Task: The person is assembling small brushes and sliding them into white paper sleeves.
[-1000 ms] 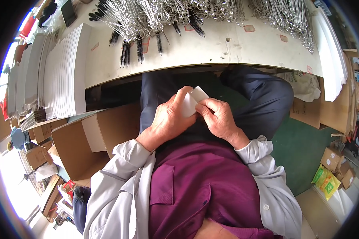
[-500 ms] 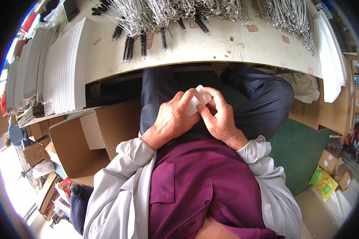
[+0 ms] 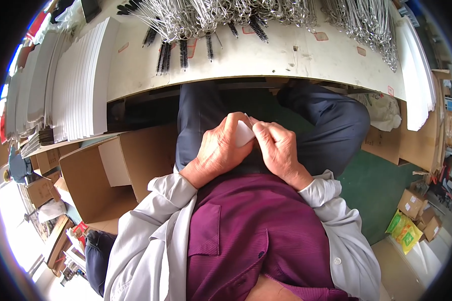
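Note:
Over my lap, my left hand (image 3: 220, 144) is wrapped round a small white piece (image 3: 243, 133), smooth, perhaps card or plastic; its exact kind cannot be made out. My right hand (image 3: 277, 149) is closed, thumb and curled forefinger pinching at the piece's upper end. The fingers hide most of the piece. Beyond my knees, on the pale table (image 3: 251, 62), lies a heap of thin metal wire brushes with looped ends (image 3: 206, 20). Several black bristle heads (image 3: 163, 57) point toward me.
White flat card pieces stand stacked at the table's left (image 3: 80, 85), with more white card on the right (image 3: 419, 75). An open cardboard box (image 3: 93, 180) sits left of my legs. Small cartons (image 3: 412, 203) and a yellow-green bag (image 3: 404, 231) lie at the lower right.
My right hand has turned and its fingers have curled in, pinching the white piece's upper end. Less of the piece shows now. My left hand keeps its hold.

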Action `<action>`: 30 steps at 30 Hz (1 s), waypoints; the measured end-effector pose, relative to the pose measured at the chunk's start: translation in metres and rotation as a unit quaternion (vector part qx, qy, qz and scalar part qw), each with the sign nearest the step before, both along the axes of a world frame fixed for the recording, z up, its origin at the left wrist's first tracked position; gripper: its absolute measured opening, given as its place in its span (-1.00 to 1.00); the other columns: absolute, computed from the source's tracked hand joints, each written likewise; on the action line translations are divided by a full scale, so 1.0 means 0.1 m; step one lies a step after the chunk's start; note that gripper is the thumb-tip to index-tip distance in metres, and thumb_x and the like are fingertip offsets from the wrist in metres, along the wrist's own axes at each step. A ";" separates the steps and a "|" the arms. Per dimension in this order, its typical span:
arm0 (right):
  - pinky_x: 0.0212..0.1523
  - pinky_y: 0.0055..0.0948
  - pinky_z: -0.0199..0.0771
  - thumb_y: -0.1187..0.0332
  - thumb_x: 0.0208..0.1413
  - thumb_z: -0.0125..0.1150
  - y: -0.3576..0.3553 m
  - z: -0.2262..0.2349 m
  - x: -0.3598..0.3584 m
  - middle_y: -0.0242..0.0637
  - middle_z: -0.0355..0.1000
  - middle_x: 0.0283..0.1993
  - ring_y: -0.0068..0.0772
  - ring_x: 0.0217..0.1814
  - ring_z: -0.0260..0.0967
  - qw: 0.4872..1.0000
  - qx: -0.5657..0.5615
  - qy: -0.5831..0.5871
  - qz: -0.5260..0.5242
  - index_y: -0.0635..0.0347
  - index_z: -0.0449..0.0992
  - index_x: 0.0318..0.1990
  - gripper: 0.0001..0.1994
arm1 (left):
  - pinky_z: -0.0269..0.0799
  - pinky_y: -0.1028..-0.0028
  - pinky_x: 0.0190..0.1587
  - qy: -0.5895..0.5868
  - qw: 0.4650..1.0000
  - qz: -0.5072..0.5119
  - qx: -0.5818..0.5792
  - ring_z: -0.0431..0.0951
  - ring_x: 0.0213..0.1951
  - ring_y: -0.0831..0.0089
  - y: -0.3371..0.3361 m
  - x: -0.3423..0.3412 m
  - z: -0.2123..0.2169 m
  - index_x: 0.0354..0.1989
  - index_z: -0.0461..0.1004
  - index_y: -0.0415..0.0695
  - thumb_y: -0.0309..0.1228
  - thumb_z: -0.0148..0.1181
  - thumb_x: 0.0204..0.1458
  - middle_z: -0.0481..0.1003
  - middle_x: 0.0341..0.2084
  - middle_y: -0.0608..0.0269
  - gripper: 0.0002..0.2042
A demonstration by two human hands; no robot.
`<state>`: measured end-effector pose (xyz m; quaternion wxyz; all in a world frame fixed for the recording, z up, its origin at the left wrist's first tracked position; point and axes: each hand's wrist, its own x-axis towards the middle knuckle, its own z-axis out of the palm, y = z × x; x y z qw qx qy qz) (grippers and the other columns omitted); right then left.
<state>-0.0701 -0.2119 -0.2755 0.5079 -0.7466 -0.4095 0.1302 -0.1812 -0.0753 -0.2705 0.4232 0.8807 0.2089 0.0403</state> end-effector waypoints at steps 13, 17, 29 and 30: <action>-0.28 -0.58 0.56 0.46 0.22 0.40 0.08 -0.17 -0.08 -0.24 0.64 -0.35 -0.65 -0.30 0.56 0.939 -0.004 0.339 -0.051 0.34 0.58 -0.21 -0.87 | 0.66 0.12 -0.30 -0.046 0.996 0.029 0.066 0.70 -0.30 -0.04 -0.10 0.00 -0.11 0.06 0.36 -0.27 -0.33 0.44 -0.04 0.62 -0.30 -0.11 -0.47; -0.30 -0.61 0.54 0.44 0.23 0.39 0.07 -0.18 -0.02 -0.31 0.62 -0.39 -0.69 -0.35 0.53 0.928 0.003 0.368 -0.052 0.33 0.60 -0.23 -0.87 | 0.65 0.15 -0.32 -0.065 0.993 0.011 0.102 0.69 -0.33 -0.01 -0.08 -0.04 -0.19 -0.02 0.42 -0.26 -0.34 0.45 -0.07 0.61 -0.35 -0.05 -0.53; -0.43 -0.65 0.42 0.39 0.24 0.41 0.05 -0.15 -0.01 -0.36 0.61 -0.43 -0.76 -0.41 0.44 0.897 0.001 0.433 -0.083 0.33 0.62 -0.33 -0.82 | 0.67 0.21 -0.19 -0.047 0.996 0.025 0.070 0.70 -0.21 0.03 -0.13 -0.08 -0.17 0.01 0.51 -0.25 -0.38 0.53 -0.16 0.63 -0.22 0.00 -0.48; -0.42 -0.65 0.42 0.39 0.24 0.41 0.05 -0.16 -0.01 -0.36 0.61 -0.43 -0.76 -0.41 0.44 0.899 0.002 0.429 -0.085 0.34 0.62 -0.34 -0.82 | 0.67 0.21 -0.20 -0.047 0.996 0.026 0.068 0.70 -0.21 0.03 -0.13 -0.08 -0.17 0.01 0.51 -0.25 -0.38 0.54 -0.16 0.63 -0.22 0.00 -0.48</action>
